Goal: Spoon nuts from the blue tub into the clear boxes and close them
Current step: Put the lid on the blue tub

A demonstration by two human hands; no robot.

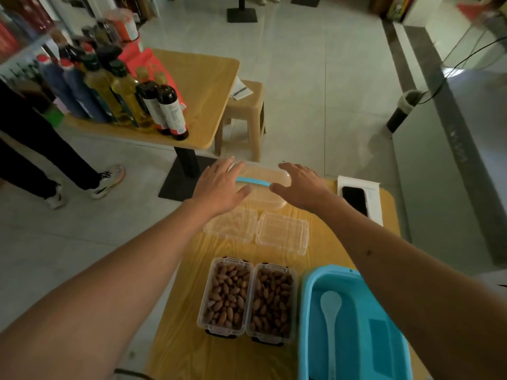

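While both hands reach to the far end of the worktop (175, 311), the main risk lies at the big clear container (263, 185) with the blue handle (253, 181) between them. The left hand (219, 185) and right hand (297, 185) are spread with fingers straight, each grip open on an end of that container and not curled round anything; whether the palms press on it cannot be told. Lifted by flat hands alone, it could probably slip, and it would drop straight onto the two lids (256, 229) lying just nearer than the grip. A pull back toward the body could also sweep those lids into the two boxes (248, 300) behind them (both filled with nuts (227, 294) and uncovered), spilling the load.

Well back from the grip, under the right forearm, sits the tub (354, 325), which appears emptied: only one white spoon (330, 311) shows inside. Beyond the right grip lies one phone (354, 200), on the corner.

Count: two boxes, two lids, one tub, one spoon, one large container, one phone. By this view the closing is not yet done.
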